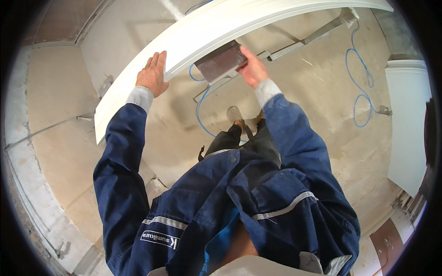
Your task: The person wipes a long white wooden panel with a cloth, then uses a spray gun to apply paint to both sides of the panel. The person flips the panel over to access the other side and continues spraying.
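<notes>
A long white moulded panel (202, 34) stretches across the upper part of the view, from the left up to the top right. My left hand (154, 76) lies on its near edge, fingers stretched out and holding nothing. In my right hand (252, 66) is a flat, dark brown sanding block (222, 62), gripped at its right end with the thumb on top. The block's far side meets the panel's near edge; whether it touches the panel's underside is hidden.
A metal stand (287, 49) shows below the panel. Thin blue hose (199, 110) runs over the floor by my feet, and another blue hose (348, 60) loops at the right. Another white panel (407, 124) stands at the far right.
</notes>
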A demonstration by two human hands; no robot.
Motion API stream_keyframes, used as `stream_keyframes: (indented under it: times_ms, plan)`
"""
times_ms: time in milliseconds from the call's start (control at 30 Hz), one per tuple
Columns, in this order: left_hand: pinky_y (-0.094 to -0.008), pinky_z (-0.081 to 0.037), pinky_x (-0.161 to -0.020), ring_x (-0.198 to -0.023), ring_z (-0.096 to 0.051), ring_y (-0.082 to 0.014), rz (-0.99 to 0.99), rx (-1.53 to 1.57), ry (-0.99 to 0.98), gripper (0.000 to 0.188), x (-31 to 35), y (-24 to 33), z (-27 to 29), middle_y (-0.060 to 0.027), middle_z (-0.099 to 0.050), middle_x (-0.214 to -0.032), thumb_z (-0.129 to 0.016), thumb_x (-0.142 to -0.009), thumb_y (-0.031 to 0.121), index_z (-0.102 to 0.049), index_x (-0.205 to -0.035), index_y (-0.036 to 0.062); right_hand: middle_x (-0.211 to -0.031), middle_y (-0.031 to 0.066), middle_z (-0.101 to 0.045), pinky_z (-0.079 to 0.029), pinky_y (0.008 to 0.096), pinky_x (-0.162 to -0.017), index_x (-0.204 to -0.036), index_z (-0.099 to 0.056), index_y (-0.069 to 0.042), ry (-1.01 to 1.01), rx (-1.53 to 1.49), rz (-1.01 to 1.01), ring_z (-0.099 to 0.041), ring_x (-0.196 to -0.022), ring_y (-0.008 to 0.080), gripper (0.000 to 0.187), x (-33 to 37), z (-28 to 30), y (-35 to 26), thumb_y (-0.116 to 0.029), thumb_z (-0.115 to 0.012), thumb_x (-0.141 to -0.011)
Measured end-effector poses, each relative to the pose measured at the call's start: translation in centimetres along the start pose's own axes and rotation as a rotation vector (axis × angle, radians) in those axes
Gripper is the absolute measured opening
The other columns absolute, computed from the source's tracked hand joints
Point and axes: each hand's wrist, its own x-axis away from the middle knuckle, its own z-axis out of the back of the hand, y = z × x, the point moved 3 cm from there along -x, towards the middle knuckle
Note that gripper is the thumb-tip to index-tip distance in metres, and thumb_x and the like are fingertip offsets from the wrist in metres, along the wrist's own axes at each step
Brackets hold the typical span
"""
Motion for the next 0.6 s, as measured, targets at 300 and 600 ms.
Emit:
stream_keyframes:
  times_ms: [300,600]
  plan:
    - [-0.0479,-0.048,-0.111,-0.149,-0.036,-0.0354,0.015,-0.018,0.019,0.101,0.0,0.7,-0.8,-0.0165,-0.031,-0.163,-0.078,-0.072,0.008,-0.024,-0.158,0.0128,-0.129,0.0141,-0.064,-0.051,0.0478,-0.102,-0.126,-0.059,0.001,0.064,-0.181,0.035,-0.063,-0.117,0.0285,0.026,-6.9,-2.7,0.8,-0.010,-0.049,-0.103]
    - [-0.0452,-0.045,-0.114,-0.151,-0.033,-0.0385,0.043,-0.092,0.015,0.108,-0.4,1.3,-3.1,-0.0182,-0.027,-0.166,-0.080,-0.073,0.012,-0.018,-0.162,0.0143,-0.120,0.0165,-0.066,-0.057,0.0447,-0.089,-0.118,-0.061,0.007,0.246,-0.381,0.091,-0.068,-0.105,0.0300,0.024,-8.4,-1.8,1.8,-0.004,-0.062,-0.096]
